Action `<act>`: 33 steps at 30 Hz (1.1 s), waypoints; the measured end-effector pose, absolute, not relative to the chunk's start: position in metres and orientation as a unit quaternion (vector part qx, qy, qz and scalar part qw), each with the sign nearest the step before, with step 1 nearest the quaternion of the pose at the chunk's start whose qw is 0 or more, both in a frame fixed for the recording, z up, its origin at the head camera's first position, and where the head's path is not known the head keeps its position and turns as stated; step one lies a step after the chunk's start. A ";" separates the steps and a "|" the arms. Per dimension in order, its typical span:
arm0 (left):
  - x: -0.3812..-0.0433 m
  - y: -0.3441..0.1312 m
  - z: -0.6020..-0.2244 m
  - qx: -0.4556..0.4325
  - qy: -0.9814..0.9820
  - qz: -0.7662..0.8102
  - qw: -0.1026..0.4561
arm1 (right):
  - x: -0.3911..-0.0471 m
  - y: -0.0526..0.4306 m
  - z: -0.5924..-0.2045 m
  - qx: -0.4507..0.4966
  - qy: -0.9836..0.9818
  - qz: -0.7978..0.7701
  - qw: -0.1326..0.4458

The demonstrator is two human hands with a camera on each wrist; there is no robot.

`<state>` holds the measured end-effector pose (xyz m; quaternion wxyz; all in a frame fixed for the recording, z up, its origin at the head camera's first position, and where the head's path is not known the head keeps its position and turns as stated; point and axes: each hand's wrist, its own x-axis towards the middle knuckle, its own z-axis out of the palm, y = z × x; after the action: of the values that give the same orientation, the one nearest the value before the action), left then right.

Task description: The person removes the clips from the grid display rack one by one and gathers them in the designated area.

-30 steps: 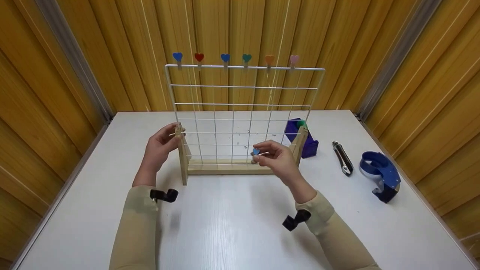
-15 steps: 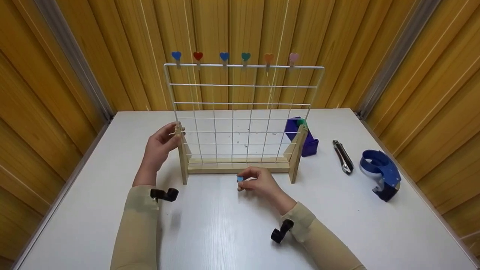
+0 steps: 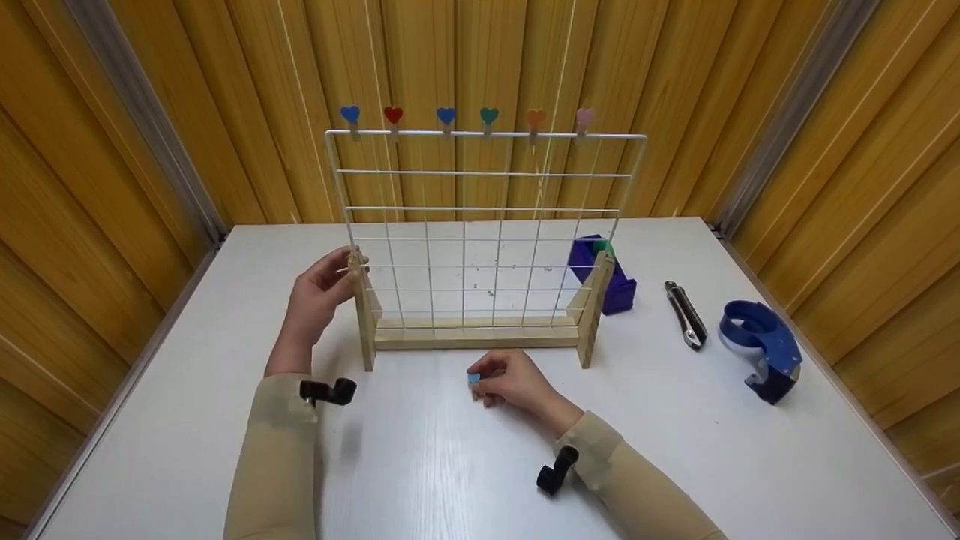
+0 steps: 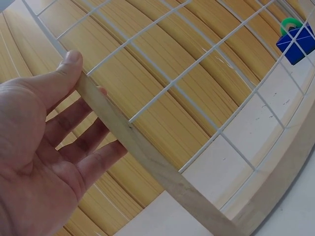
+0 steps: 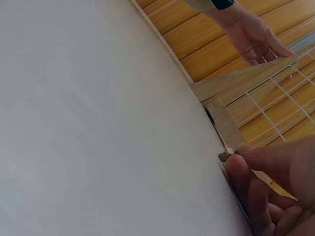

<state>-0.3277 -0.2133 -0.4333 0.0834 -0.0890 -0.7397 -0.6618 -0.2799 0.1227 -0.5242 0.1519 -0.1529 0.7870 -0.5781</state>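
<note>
A white wire grid (image 3: 480, 174) stands upright in a wooden stand (image 3: 476, 343). My left hand (image 3: 319, 296) grips the top of the stand's left upright, its thumb on the near side and fingers behind, as the left wrist view shows with the upright (image 4: 147, 155). In front of the stand, low over the table, my right hand (image 3: 517, 382) pinches a small clothespin (image 3: 473, 379) with a light blue heart between thumb and fingers. In the right wrist view the fingers hide most of it. Several heart clothespins, including a red one (image 3: 393, 115), line the grid's top bar.
A purple tape dispenser (image 3: 619, 289) stands behind the right upright. Further right on the white table (image 3: 150, 420) lie a utility knife (image 3: 685, 315) and a blue tape gun (image 3: 772, 345). Small dark specks show behind the grid. Wood-patterned walls enclose the table.
My right hand has moved down and left with the light blue heart clothespin, from in front of the grid to low before the stand. My left hand stays on the upright.
</note>
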 end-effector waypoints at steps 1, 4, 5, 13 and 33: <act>-0.327 -0.213 -0.433 -0.088 -0.740 -0.662 0.083 | -0.280 0.123 -0.525 -0.154 0.787 -0.578 0.152; -0.327 -0.214 -0.433 -0.087 -0.741 -0.660 0.084 | -0.280 0.123 -0.524 -0.152 0.790 -0.574 0.153; -0.327 -0.214 -0.433 -0.087 -0.742 -0.660 0.085 | -0.280 0.123 -0.524 -0.151 0.791 -0.572 0.153; -0.326 -0.213 -0.434 -0.088 -0.745 -0.654 0.093 | -0.280 0.122 -0.522 -0.154 0.806 -0.551 0.151; -0.328 -0.214 -0.435 -0.093 -0.735 -0.667 0.085 | -0.284 0.130 -0.508 -0.160 0.799 -0.558 0.155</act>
<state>-0.3281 -0.2145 -0.4349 0.0851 -0.0928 -0.7348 -0.6665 -0.2845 0.1305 -0.5083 0.1551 -0.1602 0.7992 -0.5582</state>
